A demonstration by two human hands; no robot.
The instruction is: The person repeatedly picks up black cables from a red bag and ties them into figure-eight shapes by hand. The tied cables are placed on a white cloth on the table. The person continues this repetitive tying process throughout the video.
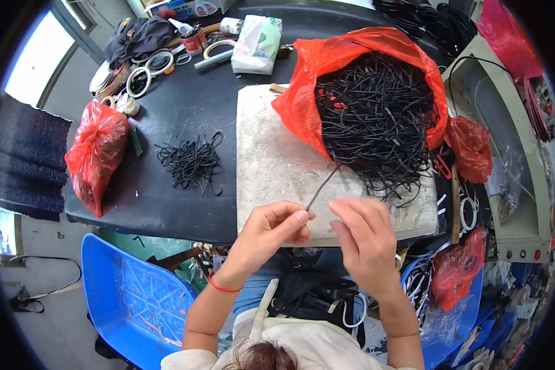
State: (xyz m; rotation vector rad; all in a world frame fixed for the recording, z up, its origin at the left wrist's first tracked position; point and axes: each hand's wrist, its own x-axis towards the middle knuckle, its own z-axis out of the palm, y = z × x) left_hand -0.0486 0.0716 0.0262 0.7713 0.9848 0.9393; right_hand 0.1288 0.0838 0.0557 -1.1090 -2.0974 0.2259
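Note:
Between thumb and forefinger, my left hand (pixel 277 227) pinches one end of a thin black cord (pixel 322 188), which slants up toward the heap in the bag. My right hand (pixel 365 237) hovers just right of it, fingers curved and smeared by motion; whether anything is in them I cannot make out. Beyond my hands, a red plastic bag (pixel 302 92) lies with its mouth toward me, full of tangled black cords (pixel 376 117) that spill onto a pale, stained board (pixel 271 154). Left of the board, a smaller pile of black cords (pixel 190 161) rests on the dark tabletop.
A tied red bag (pixel 97 151) sits at the table's left edge. Behind it are tape rolls (pixel 139 81), a tin (pixel 194 42) and a tissue pack (pixel 257 46). Blue tubs (pixel 132 302) stand below on both sides. At right is a grey machine housing (pixel 518 228).

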